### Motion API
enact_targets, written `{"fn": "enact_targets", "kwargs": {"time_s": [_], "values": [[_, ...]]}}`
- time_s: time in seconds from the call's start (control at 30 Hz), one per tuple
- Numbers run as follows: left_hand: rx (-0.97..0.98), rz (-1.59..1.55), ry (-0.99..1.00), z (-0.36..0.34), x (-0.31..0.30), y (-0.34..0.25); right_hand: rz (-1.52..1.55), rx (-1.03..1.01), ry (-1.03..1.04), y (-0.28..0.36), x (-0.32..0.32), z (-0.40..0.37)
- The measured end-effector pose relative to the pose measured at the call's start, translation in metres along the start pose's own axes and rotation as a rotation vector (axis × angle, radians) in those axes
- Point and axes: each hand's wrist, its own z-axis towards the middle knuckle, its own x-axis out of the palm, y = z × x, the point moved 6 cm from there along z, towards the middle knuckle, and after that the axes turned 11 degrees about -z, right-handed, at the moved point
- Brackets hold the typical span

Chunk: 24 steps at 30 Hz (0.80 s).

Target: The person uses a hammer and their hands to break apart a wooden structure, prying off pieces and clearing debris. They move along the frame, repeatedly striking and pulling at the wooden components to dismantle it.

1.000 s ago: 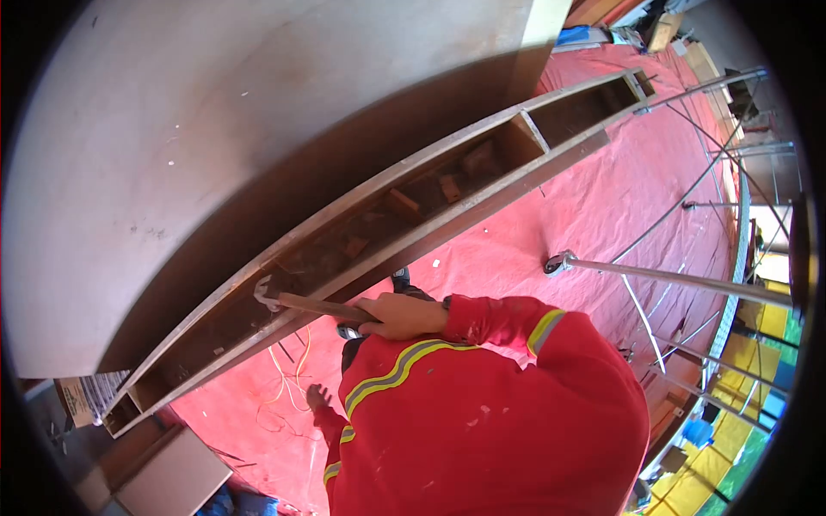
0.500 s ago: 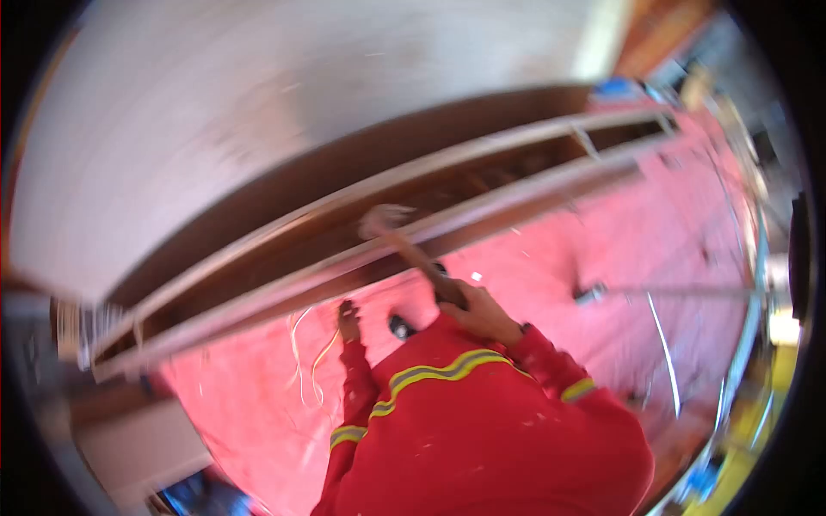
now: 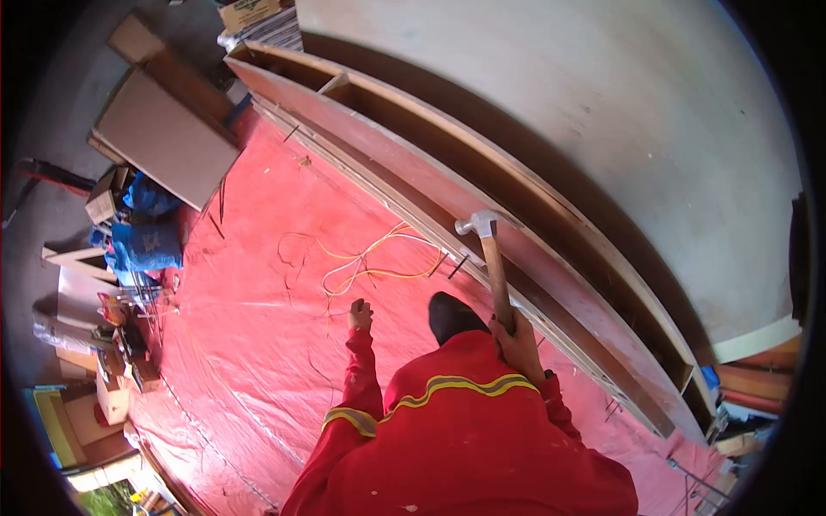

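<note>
My right hand (image 3: 519, 342) grips the wooden handle of a claw hammer (image 3: 490, 258). Its steel head points up, next to the near rail of a long wooden frame (image 3: 482, 211). The frame runs diagonally from top left to bottom right and leans against a large plywood sheet (image 3: 602, 103). My left hand (image 3: 360, 316) hangs lower left, away from the hammer, fingers loosely curled around nothing, above the red tarp (image 3: 258, 344). Both sleeves are red with yellow reflective bands.
A yellow and white cable (image 3: 361, 262) lies tangled on the tarp in front of me. Flat boards (image 3: 163, 138) lie at top left. Boxes, blue bags (image 3: 142, 245) and clutter line the left edge. Small nails stick out along the frame's base.
The view has swung round, so the frame now runs the other way. My right hand has pulled the hammer out of the frame's channel and holds it upright beside the rail.
</note>
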Motion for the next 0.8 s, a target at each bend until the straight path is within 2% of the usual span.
{"fn": "enact_targets", "kwargs": {"time_s": [0.13,0.3,0.43,0.6,0.67,0.77,0.8], "values": [[-0.06,-0.062,0.078,0.006,-0.011,0.003,0.022,-0.02,0.044,0.026,0.034,0.044],[-0.067,-0.116,0.102,0.042,-0.024,-0.023,0.273,-0.017,0.045,0.069,0.076,0.116],[-0.028,0.0,0.081,0.107,-0.065,-0.089,0.634,0.061,-0.027,0.12,0.124,0.178],[0.055,0.051,0.123,0.195,-0.147,-0.178,1.047,-0.014,-0.184,0.195,0.187,0.278],[0.099,-0.096,0.05,0.227,-0.186,-0.214,1.162,-0.026,-0.237,0.222,0.216,0.319],[0.154,-0.146,-0.123,0.24,-0.224,-0.26,1.348,-0.105,-0.232,0.26,0.274,0.37],[0.155,-0.146,-0.126,0.249,-0.227,-0.266,1.376,-0.081,-0.252,0.275,0.295,0.382]]}}
